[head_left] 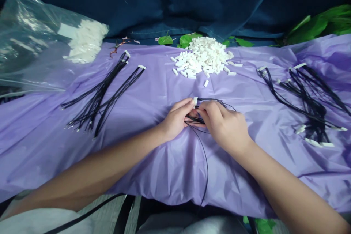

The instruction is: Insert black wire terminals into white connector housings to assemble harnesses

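Near the middle of the purple sheet, my left hand (179, 119) pinches a small white connector (195, 101) between thumb and fingers. Thin black wires (211, 99) run from that connector to the right, and more of them lie across the left palm. My right hand (223, 120) is closed close beside it, its thumb and forefinger pinching a black wire at the connector's near side; the wire's tip is hidden by the fingers. One loose black wire (206, 164) hangs down toward the sheet's front edge.
White connector housings (205, 56) lie heaped at the back. Black wire bundles with white connectors rest at left (101, 91) and right (309, 102). A clear plastic bag (35, 44) of white pieces stands back left. Green leaves (323, 23) edge the purple sheet (153, 168).
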A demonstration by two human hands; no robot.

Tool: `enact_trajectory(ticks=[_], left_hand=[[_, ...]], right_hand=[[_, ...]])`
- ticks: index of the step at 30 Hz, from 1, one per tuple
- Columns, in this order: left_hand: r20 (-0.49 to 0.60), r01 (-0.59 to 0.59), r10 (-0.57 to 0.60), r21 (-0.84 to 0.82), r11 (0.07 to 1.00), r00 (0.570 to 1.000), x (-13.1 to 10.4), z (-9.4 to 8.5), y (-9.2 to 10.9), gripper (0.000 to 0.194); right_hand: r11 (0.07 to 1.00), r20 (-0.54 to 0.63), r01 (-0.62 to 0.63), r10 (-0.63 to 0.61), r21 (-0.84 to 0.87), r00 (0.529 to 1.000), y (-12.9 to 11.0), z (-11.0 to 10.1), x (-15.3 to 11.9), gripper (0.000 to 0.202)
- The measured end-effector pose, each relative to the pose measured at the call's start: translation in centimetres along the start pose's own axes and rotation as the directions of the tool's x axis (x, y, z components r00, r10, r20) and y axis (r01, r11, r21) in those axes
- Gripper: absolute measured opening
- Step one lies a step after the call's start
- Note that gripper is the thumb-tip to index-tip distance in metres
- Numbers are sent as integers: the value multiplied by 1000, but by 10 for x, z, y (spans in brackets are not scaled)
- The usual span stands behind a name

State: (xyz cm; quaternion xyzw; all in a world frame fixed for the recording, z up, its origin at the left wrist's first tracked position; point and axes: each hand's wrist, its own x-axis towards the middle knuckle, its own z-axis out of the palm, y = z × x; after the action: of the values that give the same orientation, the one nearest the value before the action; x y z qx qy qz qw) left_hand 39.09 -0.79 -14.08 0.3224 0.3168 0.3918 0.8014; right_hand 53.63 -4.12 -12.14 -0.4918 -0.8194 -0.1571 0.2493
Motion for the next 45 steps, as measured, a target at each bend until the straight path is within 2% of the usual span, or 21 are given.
enact_trajectory(ticks=[11, 15, 20, 23, 27, 32, 36, 41, 45], left_hand=[[7, 36, -36, 9, 999, 999, 2, -2, 3, 24], [38, 25, -26, 30, 999, 999, 2, -1, 2, 24], [2, 50, -50, -10, 999, 999, 3, -1, 2, 23], [-60, 51, -55, -67, 996, 997, 5, -1, 5, 21], [-146, 52, -75, -158, 986, 986, 8, -2, 9, 17], [-217, 78, -119, -191, 979, 969, 8, -2, 11, 21], [-227, 114, -158, -195, 974, 961, 9, -2, 12, 23], [-236, 94, -153, -243, 965, 959, 10, -1, 13, 20], [-229, 112, -175, -266, 957, 958, 11, 1, 14, 19]], right_hand=[[998, 22, 23, -24, 61, 999, 5, -1, 3, 19], [990, 60, 1, -10, 143, 998, 7, 0, 3, 19], [979, 111, -32, 10, 203, 994, 13, -5, 5, 17], [978, 93, 69, -89, 197, 992, 18, -13, 7, 16], [933, 67, 287, -308, 217, 949, 18, -24, 6, 20], [871, 132, 375, -432, 319, 892, 12, -25, 5, 24], [849, 189, 355, -452, 392, 872, 12, -23, 2, 26], [840, 251, 315, -452, 441, 856, 13, -26, 1, 19], [764, 220, 202, -410, 613, 885, 16, -31, 5, 6]])
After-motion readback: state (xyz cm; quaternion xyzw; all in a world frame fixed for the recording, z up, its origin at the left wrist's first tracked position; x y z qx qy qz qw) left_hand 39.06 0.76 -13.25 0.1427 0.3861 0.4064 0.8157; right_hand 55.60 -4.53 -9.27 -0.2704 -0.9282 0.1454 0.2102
